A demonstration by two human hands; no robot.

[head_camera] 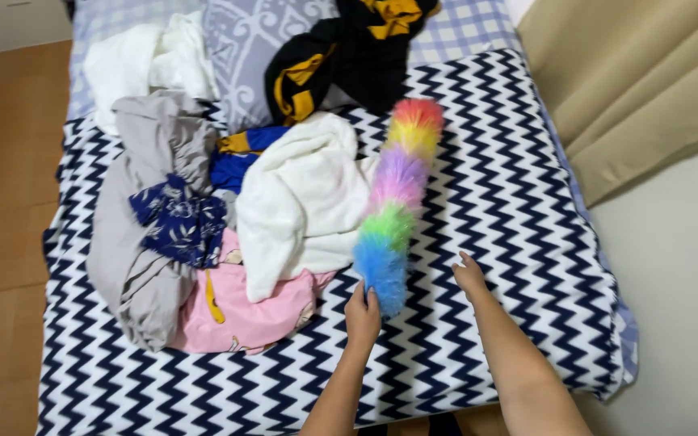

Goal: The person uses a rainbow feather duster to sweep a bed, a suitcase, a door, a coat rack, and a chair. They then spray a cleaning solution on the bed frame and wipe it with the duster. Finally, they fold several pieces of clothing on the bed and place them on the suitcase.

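A fluffy rainbow-coloured duster (398,194) lies lengthwise on the bed, its red tip far from me and its blue end near me. My left hand (362,313) is closed around the blue end of the duster. My right hand (470,275) rests on the navy-and-white zigzag bedcover (510,202) just right of the duster, fingers loosely curled, holding nothing. A pile of clothes sits left of the duster: a white towel-like cloth (300,202), a pink garment (244,311), a grey garment (139,226) and a dark blue floral piece (179,218).
A black-and-yellow garment (349,52) and a white cloth (143,56) lie near the checked pillow end (462,28). Beige curtain (632,73) and a pale wall stand to the right. Wooden floor (2,202) runs along the left side of the bed.
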